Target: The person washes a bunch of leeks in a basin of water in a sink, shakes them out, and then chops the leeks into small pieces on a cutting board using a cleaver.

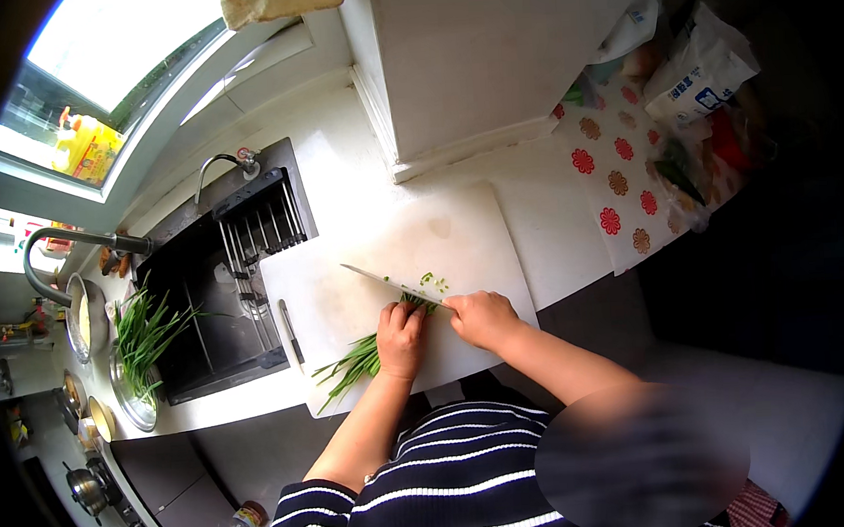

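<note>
A large white cutting board (439, 233) lies on the counter in front of me, partly overhanging the sink's edge. My left hand (401, 340) is closed over a bunch of chives (355, 360), long thin green leaves that fan out to its lower left. In my right hand (484, 320) is the handle of a kitchen knife (372, 273), its blade pointing to the upper left across the front end of the bunch. Small chopped chive pieces (433, 282) lie on the board just beyond the blade. My left fingertips are close beside the blade.
Left of the board is a dark sink (179, 322) with a metal drying rack (263, 225) and a faucet (213, 165). More chives fill a metal bowl (131, 402) at its far left. Flower-patterned cloth (620, 179) and plastic bags (705, 72) cover the right counter.
</note>
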`<state>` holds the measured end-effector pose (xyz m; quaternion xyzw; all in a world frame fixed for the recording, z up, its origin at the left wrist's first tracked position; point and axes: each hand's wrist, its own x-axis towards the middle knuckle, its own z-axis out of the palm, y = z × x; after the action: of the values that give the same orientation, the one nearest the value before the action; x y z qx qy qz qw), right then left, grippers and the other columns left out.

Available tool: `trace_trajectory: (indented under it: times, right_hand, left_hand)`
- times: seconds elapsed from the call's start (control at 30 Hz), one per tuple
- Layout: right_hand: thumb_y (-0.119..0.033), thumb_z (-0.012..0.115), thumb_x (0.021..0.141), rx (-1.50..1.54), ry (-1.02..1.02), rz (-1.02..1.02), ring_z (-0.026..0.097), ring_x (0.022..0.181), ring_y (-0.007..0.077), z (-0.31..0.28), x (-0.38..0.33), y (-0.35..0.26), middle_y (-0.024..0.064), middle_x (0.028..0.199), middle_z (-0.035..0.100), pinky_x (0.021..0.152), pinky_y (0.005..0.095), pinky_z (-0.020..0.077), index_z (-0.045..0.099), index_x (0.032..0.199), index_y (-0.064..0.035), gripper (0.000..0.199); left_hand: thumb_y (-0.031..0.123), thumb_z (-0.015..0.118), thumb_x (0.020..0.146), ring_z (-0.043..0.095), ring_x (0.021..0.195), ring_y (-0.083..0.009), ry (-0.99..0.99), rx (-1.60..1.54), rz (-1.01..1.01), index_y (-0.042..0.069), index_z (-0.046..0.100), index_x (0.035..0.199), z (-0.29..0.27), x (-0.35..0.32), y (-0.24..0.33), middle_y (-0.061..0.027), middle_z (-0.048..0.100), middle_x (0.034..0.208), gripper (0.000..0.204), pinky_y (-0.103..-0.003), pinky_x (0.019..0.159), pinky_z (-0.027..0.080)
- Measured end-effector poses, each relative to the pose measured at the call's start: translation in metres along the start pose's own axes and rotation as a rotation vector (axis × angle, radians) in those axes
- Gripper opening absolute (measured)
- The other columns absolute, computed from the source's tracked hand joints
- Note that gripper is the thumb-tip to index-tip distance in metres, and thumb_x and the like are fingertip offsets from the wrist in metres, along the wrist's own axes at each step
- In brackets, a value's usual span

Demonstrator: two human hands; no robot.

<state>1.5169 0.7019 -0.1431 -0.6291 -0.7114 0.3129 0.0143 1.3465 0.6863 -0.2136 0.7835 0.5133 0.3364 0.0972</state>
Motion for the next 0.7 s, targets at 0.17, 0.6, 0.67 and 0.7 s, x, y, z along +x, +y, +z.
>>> trace_trajectory:
  times: [0.17,0.6,0.67,0.7]
  right_hand:
    - [-0.021,0.056,0.081,-0.001,0.012,0.003,0.067,0.077,0.0353,0.003,0.001,0.001,0.0172,0.082,0.069,0.074,0.0464,0.0539,0.07,0.104,-0.0148,0.027]
    - [-0.022,0.052,0.082,0.004,-0.115,0.092,0.066,0.085,0.0362,-0.008,0.008,-0.004,0.0171,0.09,0.069,0.08,0.0464,0.0524,0.069,0.106,-0.0152,0.03]
    - [-0.022,0.051,0.083,0.003,-0.127,0.102,0.066,0.085,0.0365,-0.012,0.007,-0.006,0.0172,0.09,0.069,0.081,0.0469,0.0519,0.068,0.107,-0.0162,0.03]
    - [-0.022,0.051,0.083,0.003,-0.133,0.108,0.066,0.085,0.0366,-0.014,0.007,-0.007,0.0173,0.09,0.068,0.081,0.0471,0.0517,0.068,0.108,-0.0167,0.031]
  left_hand:
    - [0.013,0.071,0.072,0.054,0.095,-0.0312,-0.007,0.041,0.013,0.005,0.065,0.096,0.0,-0.003,0.005,-0.0099,0.058,0.098,0.026,-0.04,0.082,0.048]
    - [0.009,0.076,0.062,0.052,0.091,-0.0331,-0.094,0.004,-0.182,0.007,0.05,0.087,-0.012,0.001,0.007,-0.0138,0.049,0.102,0.037,-0.041,0.071,0.047]
    - [0.01,0.078,0.06,0.052,0.09,-0.0322,-0.064,-0.031,-0.206,0.007,0.05,0.084,-0.011,0.003,0.004,-0.013,0.049,0.099,0.036,-0.04,0.071,0.047]
    - [0.009,0.076,0.062,0.052,0.091,-0.0319,-0.079,-0.035,-0.184,0.007,0.052,0.084,-0.013,0.004,0.002,-0.0125,0.05,0.098,0.032,-0.04,0.073,0.048]
